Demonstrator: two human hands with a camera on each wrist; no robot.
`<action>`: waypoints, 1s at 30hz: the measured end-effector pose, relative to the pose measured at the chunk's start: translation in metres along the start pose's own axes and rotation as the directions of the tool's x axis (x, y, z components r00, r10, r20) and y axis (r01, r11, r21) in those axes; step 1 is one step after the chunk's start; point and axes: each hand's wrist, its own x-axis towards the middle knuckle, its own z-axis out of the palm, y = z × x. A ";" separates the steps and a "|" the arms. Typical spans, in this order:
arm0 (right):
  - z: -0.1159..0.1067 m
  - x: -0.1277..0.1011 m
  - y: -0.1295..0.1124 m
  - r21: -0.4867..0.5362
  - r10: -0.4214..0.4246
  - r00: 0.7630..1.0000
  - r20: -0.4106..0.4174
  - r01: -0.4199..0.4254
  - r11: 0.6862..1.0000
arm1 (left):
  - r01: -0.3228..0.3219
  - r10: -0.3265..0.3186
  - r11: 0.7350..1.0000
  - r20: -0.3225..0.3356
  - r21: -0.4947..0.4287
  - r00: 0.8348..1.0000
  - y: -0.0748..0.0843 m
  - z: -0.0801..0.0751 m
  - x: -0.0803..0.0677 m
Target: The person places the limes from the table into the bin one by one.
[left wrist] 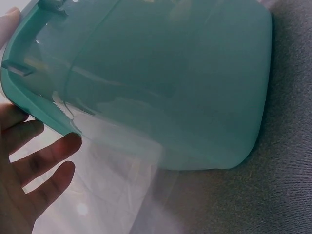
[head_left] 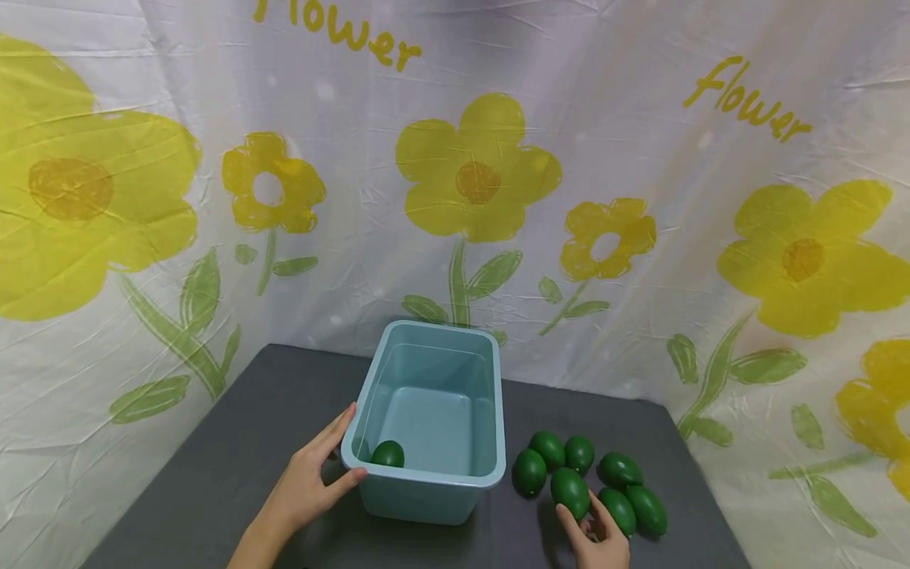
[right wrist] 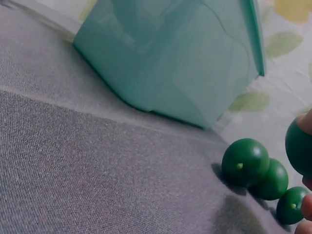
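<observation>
The left hand point(head_left: 306, 482) is reaching forward from the lower left, its thumb point(head_left: 350, 476) lying across the near corner of the bin point(head_left: 426, 474) rim and its fingers point(head_left: 334, 431) stretching up along the outer wall. The right hand point(head_left: 600, 537) is coming in from the bottom edge, its fingertips curling round a green egg point(head_left: 570, 491).

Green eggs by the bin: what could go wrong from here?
1. The right hand grips one green egg in a tight cluster; lifting may nudge the neighbouring eggs into rolling.
2. The left hand holds only the bin rim corner; a bump could shift it.
</observation>
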 end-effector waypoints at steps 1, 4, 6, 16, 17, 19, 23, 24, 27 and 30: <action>0.000 -0.001 -0.001 0.004 -0.008 1.000 -0.008 0.008 1.000 | 0.001 -0.001 1.000 0.000 -0.002 1.000 0.000 0.000 0.000; 0.002 -0.003 -0.003 0.005 -0.033 0.999 -0.022 0.033 0.999 | -0.003 0.003 1.000 -0.002 0.000 1.000 0.001 0.000 0.000; 0.002 -0.003 -0.004 0.008 -0.040 0.999 -0.037 0.040 0.999 | -0.005 0.005 1.000 -0.004 0.001 1.000 0.001 0.000 0.000; 0.009 -0.006 -0.009 0.058 -0.055 0.995 -0.086 0.060 0.996 | -0.014 0.015 1.000 -0.012 0.013 1.000 0.001 0.000 -0.001; 0.010 -0.006 -0.010 0.061 -0.055 0.995 -0.085 0.060 0.996 | -0.015 0.015 1.000 -0.015 0.011 1.000 0.001 -0.001 -0.001; 0.012 -0.006 -0.013 0.073 -0.051 0.995 -0.084 0.058 0.996 | -0.015 0.015 1.000 -0.016 0.007 1.000 0.001 -0.001 -0.001; 0.016 -0.005 -0.019 0.102 -0.062 0.995 -0.082 0.070 0.992 | -0.011 0.011 1.000 -0.012 0.000 1.000 0.001 -0.001 -0.001; 0.017 -0.005 -0.020 0.109 -0.074 0.994 -0.083 0.082 0.991 | -0.010 0.010 1.000 -0.010 -0.001 1.000 0.002 -0.001 -0.001; 0.020 -0.005 -0.024 0.129 -0.098 0.991 -0.089 0.109 0.986 | -0.009 0.009 1.000 -0.009 0.002 1.000 0.003 -0.001 -0.001; 0.023 -0.007 -0.028 0.148 -0.107 0.990 -0.092 0.120 0.982 | -0.008 0.008 1.000 -0.008 0.005 1.000 0.004 -0.001 -0.001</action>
